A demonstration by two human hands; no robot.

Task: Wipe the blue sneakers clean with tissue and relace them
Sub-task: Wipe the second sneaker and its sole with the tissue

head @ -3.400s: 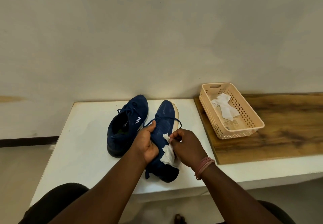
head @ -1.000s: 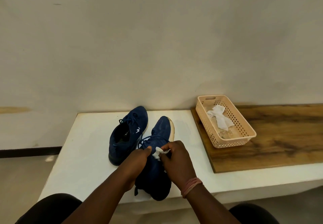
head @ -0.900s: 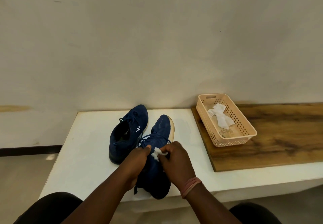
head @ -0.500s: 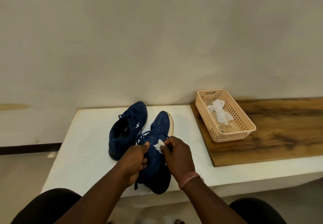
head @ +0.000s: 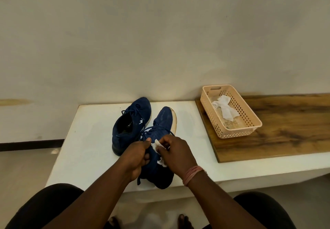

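Two blue sneakers sit on the white table (head: 85, 150): the far sneaker (head: 130, 123) stands upright with laces tied, the near sneaker (head: 160, 136) tilts onto its side, pale sole showing. Our left hand (head: 137, 154) grips its collar, and our right hand (head: 175, 153) pinches a crumpled white tissue (head: 156, 144) against the knit upper.

Two blue sneakers: one upright (head: 131, 123), its mate (head: 161, 127) tilted sideways (pale sole showing), crumpled white tissue (head: 156, 144) pressed against it.
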